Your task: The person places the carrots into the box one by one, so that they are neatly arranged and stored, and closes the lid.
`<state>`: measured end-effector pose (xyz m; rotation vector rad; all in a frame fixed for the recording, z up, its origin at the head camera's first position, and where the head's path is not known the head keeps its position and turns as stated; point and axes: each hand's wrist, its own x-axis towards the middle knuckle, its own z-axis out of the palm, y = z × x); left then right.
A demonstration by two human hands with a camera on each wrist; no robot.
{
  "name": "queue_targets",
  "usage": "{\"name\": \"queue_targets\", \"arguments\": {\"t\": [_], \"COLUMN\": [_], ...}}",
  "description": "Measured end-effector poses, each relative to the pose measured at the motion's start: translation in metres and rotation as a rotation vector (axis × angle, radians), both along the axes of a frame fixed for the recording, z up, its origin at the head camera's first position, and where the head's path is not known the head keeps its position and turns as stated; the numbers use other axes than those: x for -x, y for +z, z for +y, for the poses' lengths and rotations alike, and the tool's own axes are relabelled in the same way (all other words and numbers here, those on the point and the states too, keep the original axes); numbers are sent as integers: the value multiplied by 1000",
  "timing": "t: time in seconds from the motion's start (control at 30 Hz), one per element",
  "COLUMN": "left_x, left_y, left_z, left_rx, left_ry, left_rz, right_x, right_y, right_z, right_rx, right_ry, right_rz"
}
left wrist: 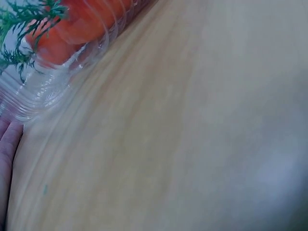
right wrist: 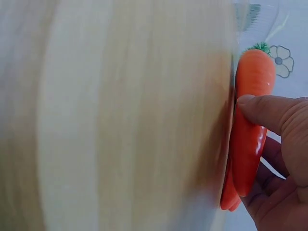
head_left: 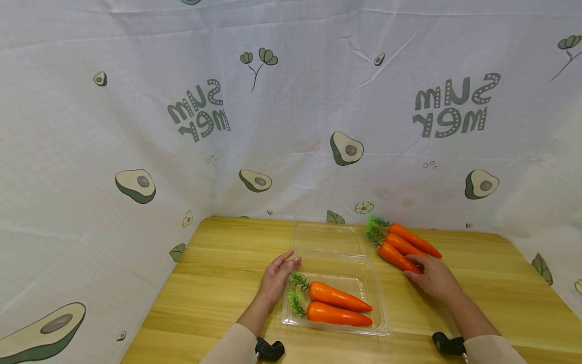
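While the right hand (head_left: pixel 434 279) pinches a carrot (head_left: pixel 393 257) near the far edge of the table (head_left: pixel 218 263), the left hand (head_left: pixel 274 278) lies, fingers loose, beside the box (head_left: pixel 336 329); the carrot (glossy, perhaps slippery) looks light, stiff, best held mid-body

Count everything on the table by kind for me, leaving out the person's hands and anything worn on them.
Clear plastic hinged container: 1
Carrots with green leafy tops: 5 (2 inside the container, 3 outside it)
Total: 6

Two orange carrots (head_left: pixel 339 314) lie in an open clear box (head_left: pixel 381 309), three more carrots (head_left: pixel 402 244) beside it
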<state>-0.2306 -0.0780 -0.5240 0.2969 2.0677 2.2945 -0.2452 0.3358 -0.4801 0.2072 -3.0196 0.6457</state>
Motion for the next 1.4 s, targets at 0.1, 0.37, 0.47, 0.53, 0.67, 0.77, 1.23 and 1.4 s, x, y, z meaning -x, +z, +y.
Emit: {"name": "queue_targets", "arguments": {"t": [0.1, 0.37, 0.47, 0.53, 0.67, 0.77, 1.23, 1.4], "left_x": [0, -1, -1, -1, -1, -1, -2, 0], "left_y": [1, 3, 3, 2, 2, 2, 2, 1], "left_z": [0, 0, 0, 0, 0, -1, -1, 0], "left_rx": [1, 3, -2, -11, -9, -5, -9, -15], "left_ry": [-4, -3, -4, -7, -11, -13, -16, -16], "left_rz": [-2, -9, -14, -17, -12, -9, -6, -8], "right_x": [-1, -6, -8, -9, -10, -11, -17, -21], "right_y": [4, 17, 21, 24, 29, 32, 50, 56], "right_z": [1, 3, 2, 1, -1, -2, -24, -33], "right_rx": [-1, 23, 26, 30, 35, 36, 64, 64], "right_ry": [-12, -60, -66, -67, -66, -66, -62, -48], "right_rz": [-5, -29, 0, 11, 24, 44, 86, 111]}}
